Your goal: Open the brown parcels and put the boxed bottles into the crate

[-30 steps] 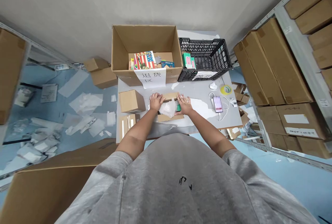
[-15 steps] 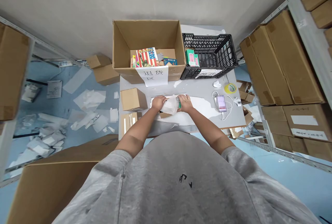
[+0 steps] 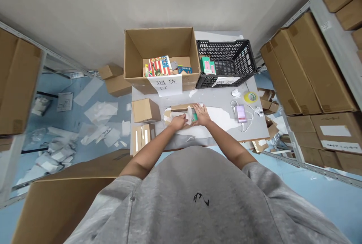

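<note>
A small open cardboard box (image 3: 181,106) lies on the table in front of me. Inside it are thin white wrapping (image 3: 189,115) and a green item (image 3: 195,117), partly covered. My left hand (image 3: 178,122) is closed at the near side of the box, its fingers on the white wrapping. Across the right end of the box, my right hand (image 3: 202,115) grips it with fingers over the far edge. What lies under the wrapping is hidden.
Behind the box stand a large carton (image 3: 162,82) of books and a black crate (image 3: 226,63) with green boxes. Two small cartons (image 3: 143,110) sit left. To the right are yellow tape (image 3: 250,97) and a phone (image 3: 241,113) with a cable. Shelves flank the table.
My left hand has moved nearer to me and right, down to the box's near side. The white wrapping has sunk into the box, whose far wall now shows. My right hand stays at the right end.
</note>
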